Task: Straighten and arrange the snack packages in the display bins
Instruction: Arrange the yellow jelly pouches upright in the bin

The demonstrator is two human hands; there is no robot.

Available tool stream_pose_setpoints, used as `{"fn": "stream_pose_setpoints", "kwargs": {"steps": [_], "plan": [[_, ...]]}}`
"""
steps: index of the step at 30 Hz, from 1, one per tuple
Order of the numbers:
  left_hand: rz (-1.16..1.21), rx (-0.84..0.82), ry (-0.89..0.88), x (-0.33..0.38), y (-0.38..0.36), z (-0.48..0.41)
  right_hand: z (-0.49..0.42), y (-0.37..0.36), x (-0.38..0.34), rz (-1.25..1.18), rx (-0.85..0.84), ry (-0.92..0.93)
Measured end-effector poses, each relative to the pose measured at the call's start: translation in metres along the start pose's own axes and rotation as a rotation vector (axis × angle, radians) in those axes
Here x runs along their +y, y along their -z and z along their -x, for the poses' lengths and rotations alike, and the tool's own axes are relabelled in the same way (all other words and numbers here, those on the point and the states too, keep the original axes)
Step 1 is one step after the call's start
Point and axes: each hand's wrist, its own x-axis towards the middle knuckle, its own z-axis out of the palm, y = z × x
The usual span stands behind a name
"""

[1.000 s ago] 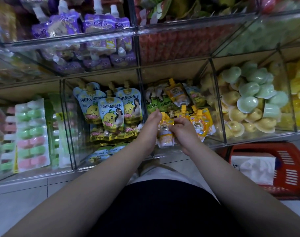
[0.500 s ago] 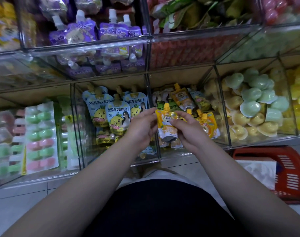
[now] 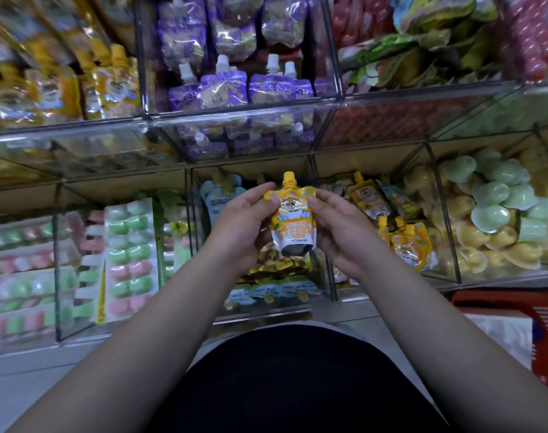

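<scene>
We are facing the clear display bins [image 3: 235, 120], stacked in tiers. Our left hand [image 3: 241, 228] and right hand [image 3: 341, 232] are holding an orange spouted pouch [image 3: 293, 223] upright between them, in front of the middle lower bin. Both thumbs are pinching its upper corners; the fingers [image 3: 325, 245] are curling behind its sides.

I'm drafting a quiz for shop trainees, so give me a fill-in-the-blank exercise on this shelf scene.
The left hand and right hand hold one yellow pouch with its spout pointing ____.
The spouted pouches in the upper middle bin are ____.
The basket on the floor is ____.
Missing: up; purple; red
</scene>
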Motion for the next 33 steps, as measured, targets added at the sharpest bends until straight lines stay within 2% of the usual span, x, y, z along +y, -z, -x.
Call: {"fn": "stream_pose_setpoints", "kwargs": {"steps": [10, 21, 28, 33], "plan": [[0.095, 0.045, -0.126, 0.046, 0.049, 0.021, 0.004, -0.066, -0.009, 0.031, -0.096, 0.015], [0.104, -0.008, -0.314, 0.114, 0.097, 0.046, -0.007, -0.145, -0.037, 0.036, -0.162, 0.186], [0.048, 0.009, -0.397, 0.146, 0.117, 0.046, -0.020, -0.182, -0.061, 0.042, -0.136, 0.293], [-0.033, 0.077, -0.477, 0.168, 0.132, 0.035, -0.036, -0.207, -0.078, 0.096, -0.002, 0.429]]}}
